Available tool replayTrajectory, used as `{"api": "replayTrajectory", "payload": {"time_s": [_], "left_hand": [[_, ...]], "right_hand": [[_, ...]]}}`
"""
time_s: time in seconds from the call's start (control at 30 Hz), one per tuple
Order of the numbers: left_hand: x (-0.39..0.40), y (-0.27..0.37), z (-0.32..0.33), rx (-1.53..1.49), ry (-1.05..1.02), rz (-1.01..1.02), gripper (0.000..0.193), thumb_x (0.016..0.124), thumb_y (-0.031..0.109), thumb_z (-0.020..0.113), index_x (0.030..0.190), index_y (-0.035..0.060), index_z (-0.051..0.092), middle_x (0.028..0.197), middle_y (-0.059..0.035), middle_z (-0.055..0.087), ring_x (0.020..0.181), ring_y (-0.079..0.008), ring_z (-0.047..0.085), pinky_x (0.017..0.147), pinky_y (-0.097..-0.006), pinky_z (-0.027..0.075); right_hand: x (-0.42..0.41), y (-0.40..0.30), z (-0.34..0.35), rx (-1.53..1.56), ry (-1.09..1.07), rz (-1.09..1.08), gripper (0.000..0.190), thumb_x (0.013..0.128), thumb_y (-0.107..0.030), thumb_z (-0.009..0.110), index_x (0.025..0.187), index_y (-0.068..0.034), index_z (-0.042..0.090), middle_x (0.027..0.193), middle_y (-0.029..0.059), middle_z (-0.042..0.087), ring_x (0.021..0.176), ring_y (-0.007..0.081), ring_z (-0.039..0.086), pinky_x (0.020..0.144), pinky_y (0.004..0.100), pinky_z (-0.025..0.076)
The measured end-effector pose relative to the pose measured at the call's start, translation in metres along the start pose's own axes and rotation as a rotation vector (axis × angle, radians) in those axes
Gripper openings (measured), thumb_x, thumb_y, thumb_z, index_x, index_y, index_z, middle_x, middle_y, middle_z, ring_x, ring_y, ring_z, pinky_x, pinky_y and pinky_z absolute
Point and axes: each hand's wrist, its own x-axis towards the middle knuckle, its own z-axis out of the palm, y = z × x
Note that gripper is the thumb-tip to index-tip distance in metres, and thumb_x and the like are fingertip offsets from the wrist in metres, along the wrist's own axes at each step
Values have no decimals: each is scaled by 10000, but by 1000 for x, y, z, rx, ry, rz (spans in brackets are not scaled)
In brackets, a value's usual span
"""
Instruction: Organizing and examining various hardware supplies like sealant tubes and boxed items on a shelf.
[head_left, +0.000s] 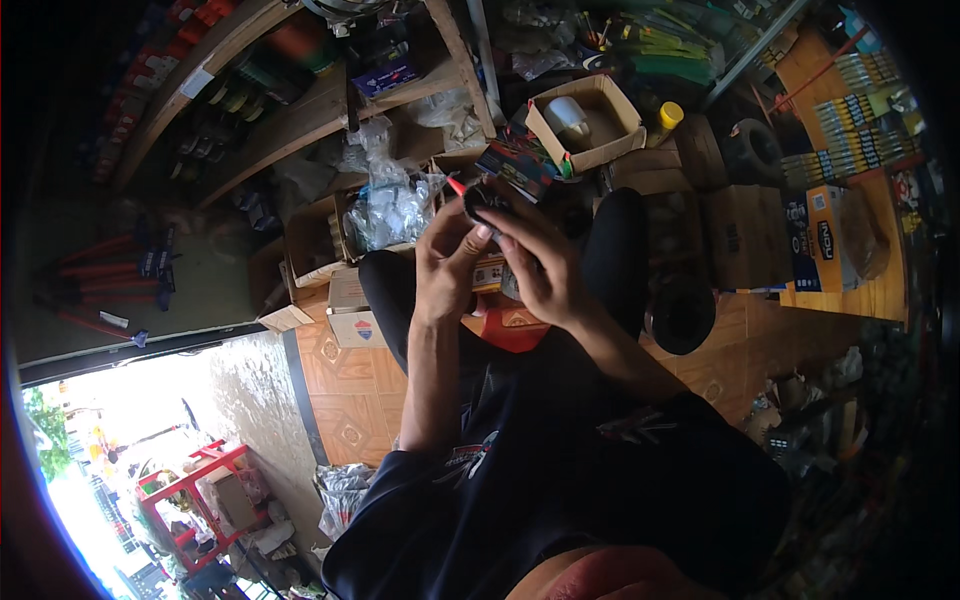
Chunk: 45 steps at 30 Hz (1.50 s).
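Before my chest, both hands meet around a small dark round object (482, 202), its exact kind too shaded to tell. My left hand (444, 262) grips its left side with thumb and fingers. From the right, my right hand (546, 262) holds it too, the fingers laid along its edge. A red pointed tip (455, 186) sticks out above my left fingers; what it belongs to is hidden. Beneath the hands, between my knees, part of a red surface (514, 335) shows. A box with printed sides (487, 276) is partly covered by my hands.
Ahead are an open cardboard box (585, 154) with a white container (568, 118) inside, a yellow-capped bottle (670, 116) and clear plastic bags (390, 206). Wooden shelves (300, 112) rise at left. Cartons (742, 232) and a wooden table (847, 304) stand right. Tiled floor (345, 397) shows.
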Motion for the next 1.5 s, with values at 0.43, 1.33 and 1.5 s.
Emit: {"api": "replayTrajectory", "payload": {"time_s": [0.43,1.33,1.5], "left_hand": [[22,-34,-16,30,253,39,296,965,76,680,1219,-10,553,1099,-126,667,941,-193,681,805,-334,582],[55,-408,-266,1252,319,-758,361,704,249,785,964,25,673,930,-176,732,889,-333,725,808,-436,571],[69,-372,-202,1198,137,-777,392,768,205,850,1067,26,672,998,-153,727,982,-221,712,871,-346,565]], "right_hand": [[-31,49,-5,-75,150,102,331,988,24,582,1315,12,629,1278,201,674,1199,274,661,966,337,536],[-98,181,-176,34,625,816,196,987,-132,645,1155,-48,701,1078,49,711,1029,115,642,882,265,500],[-197,273,-281,43,499,1096,230,980,-156,621,1149,-39,722,1052,90,734,1034,179,681,910,331,519]]}}
